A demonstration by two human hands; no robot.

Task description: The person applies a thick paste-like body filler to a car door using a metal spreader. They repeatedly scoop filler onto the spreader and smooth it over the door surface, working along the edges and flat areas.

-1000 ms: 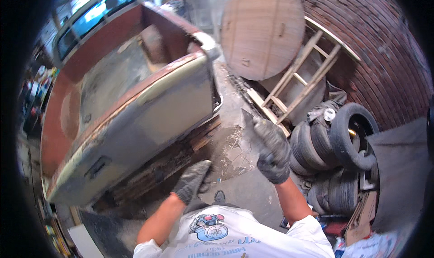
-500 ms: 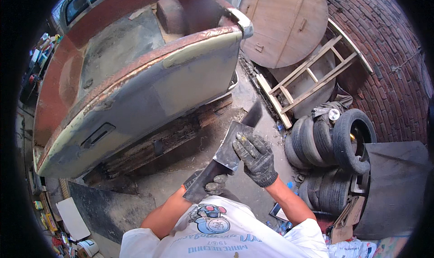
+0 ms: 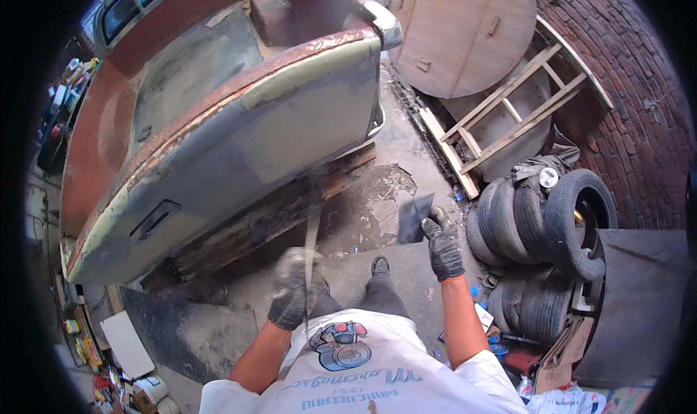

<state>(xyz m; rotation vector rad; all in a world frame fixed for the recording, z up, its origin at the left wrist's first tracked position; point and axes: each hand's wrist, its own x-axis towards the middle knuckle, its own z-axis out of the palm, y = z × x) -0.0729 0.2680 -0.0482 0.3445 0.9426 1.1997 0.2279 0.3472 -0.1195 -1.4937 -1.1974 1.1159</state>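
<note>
- The person's left grip (image 3: 291, 287), in a dark glove and blurred, is closed on a long, thin blade (image 3: 311, 243) seen edge-on, its far end near the truck's lower edge.
- The right grip (image 3: 443, 247), also gloved, is clamped on a flat, dark plate (image 3: 414, 220) at its near right side; the plate is above the floor (image 3: 406, 283), to the right of the blade and well apart from it.
- Far left: a pickup truck's patchy grey tailgate (image 3: 290, 127).
- Right: worn tyres (image 3: 501, 225) in stacks.
- Far right: a wooden frame (image 3: 501, 92) beside a round wooden board (image 3: 457, 37).
</note>
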